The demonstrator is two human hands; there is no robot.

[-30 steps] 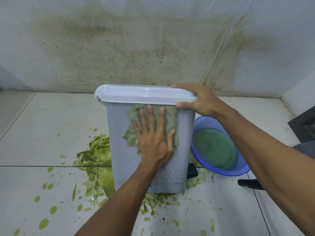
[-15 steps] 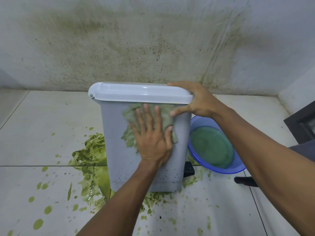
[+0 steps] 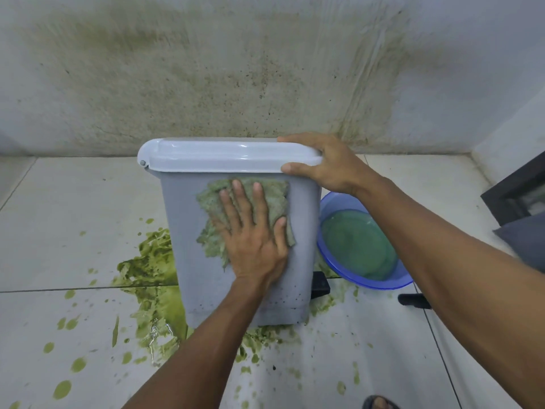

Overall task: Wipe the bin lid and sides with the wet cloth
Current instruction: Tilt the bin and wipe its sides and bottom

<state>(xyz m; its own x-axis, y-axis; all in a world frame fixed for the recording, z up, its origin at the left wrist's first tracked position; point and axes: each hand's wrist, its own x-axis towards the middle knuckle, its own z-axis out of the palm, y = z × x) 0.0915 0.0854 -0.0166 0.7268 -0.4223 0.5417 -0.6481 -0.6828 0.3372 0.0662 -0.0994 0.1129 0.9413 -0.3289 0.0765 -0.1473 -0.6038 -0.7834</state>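
From the head view, the left hand point(image 3: 253, 234) lies flat, fingers straight and spread, pressing the green cloth point(image 3: 213, 202) against the upper front of the grey bin point(image 3: 188, 261), just under the lid point(image 3: 224, 156). The right hand point(image 3: 327, 166) grips the lid's right end, fingers on top and thumb on its front edge. Bare bin wall shows left of the cloth and below it. A blue basin point(image 3: 383, 286) sits just beside the bin's right side, and green spill point(image 3: 153, 261) covers the floor point(image 3: 73, 216) on its left.
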